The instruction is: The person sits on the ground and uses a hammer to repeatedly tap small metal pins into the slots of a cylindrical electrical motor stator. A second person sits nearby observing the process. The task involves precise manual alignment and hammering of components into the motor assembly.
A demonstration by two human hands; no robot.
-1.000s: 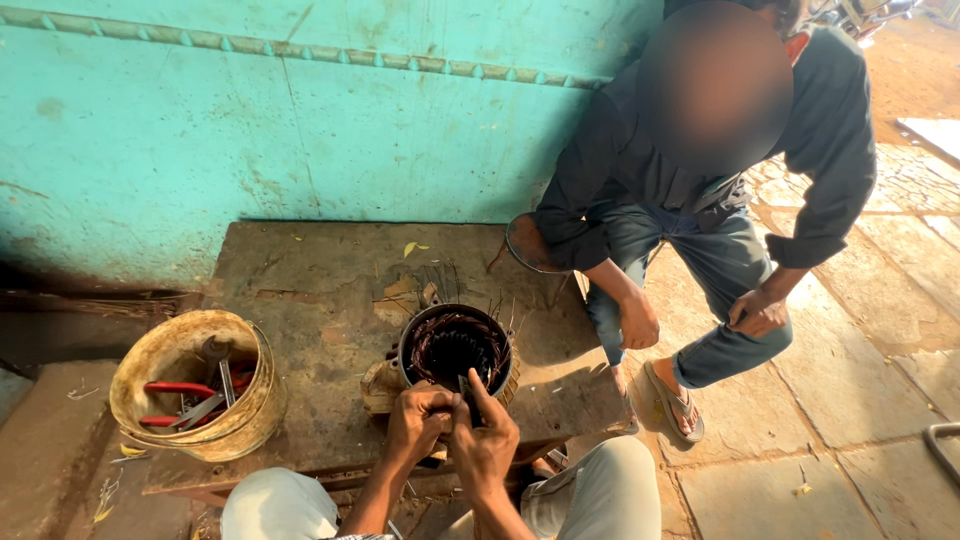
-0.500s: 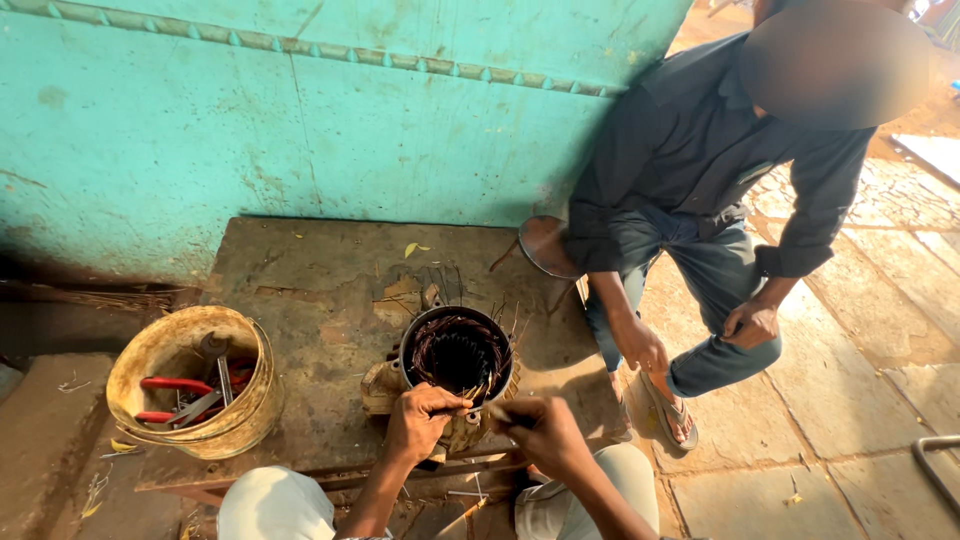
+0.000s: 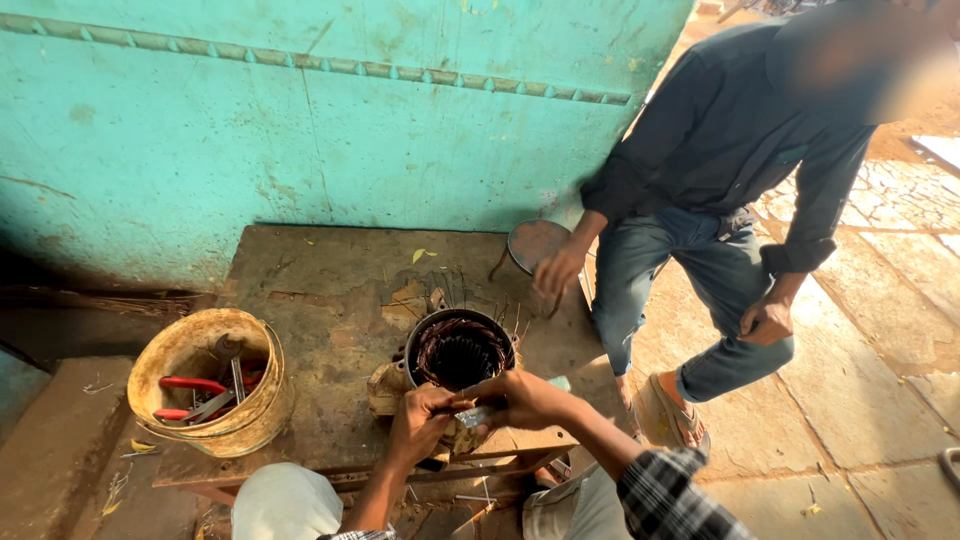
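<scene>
Turquoise wall point(image 3: 300, 130) fills the upper left of the frame, with the rusty bench point(image 3: 330, 290) below it. At upper right another person point(image 3: 720, 200) has risen since a second ago, one hand now on a round stool point(image 3: 535, 242). Lower left sits my yellow bucket point(image 3: 205, 375) of red-handled pliers. Centre frame, the motor stator point(image 3: 460, 350) stands upright on the bench, copper windings showing. My right hand point(image 3: 530, 400) has swung back across to meet my left hand point(image 3: 420, 420) at the near rim; both pinch a small pale strip point(image 3: 475, 415), so work on the rim seems to resume.
</scene>
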